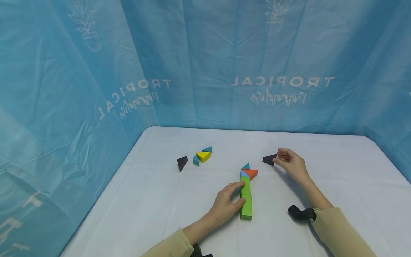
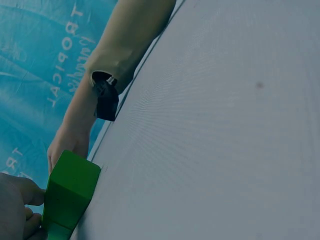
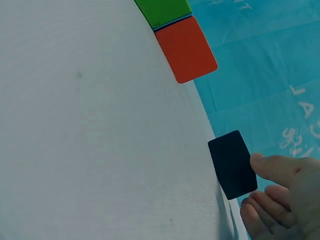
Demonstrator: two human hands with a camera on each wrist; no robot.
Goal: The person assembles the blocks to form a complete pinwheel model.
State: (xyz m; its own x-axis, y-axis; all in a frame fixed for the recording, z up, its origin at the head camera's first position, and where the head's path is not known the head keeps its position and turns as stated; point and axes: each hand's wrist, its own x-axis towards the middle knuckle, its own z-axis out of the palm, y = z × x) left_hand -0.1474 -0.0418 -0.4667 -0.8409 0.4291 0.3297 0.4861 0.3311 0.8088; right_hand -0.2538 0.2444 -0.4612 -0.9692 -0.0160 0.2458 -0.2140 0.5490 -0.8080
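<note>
My left hand (image 1: 224, 205) lies beside a column of two green blocks, its fingertips touching the left side. The index finger meets the upper green block (image 1: 245, 185) and the thumb meets the lower green block (image 1: 246, 207). Beyond them sit a light blue triangle block (image 1: 243, 174), an orange-red triangle block (image 1: 250, 173) and a teal triangle block (image 1: 246, 166), forming the far end. Farther right, my right hand (image 1: 293, 166) pinches the right end of a black block (image 3: 232, 165) between thumb and fingers. That block stays close to the white tabletop.
At the left of the white table (image 1: 135, 200) lie another black block (image 1: 182, 163), a yellow triangle block (image 1: 203, 156) and two teal triangle blocks, one nearer (image 1: 196, 160) and one farther (image 1: 207, 149). A blue printed curtain (image 1: 205, 64) hangs behind and along the sides.
</note>
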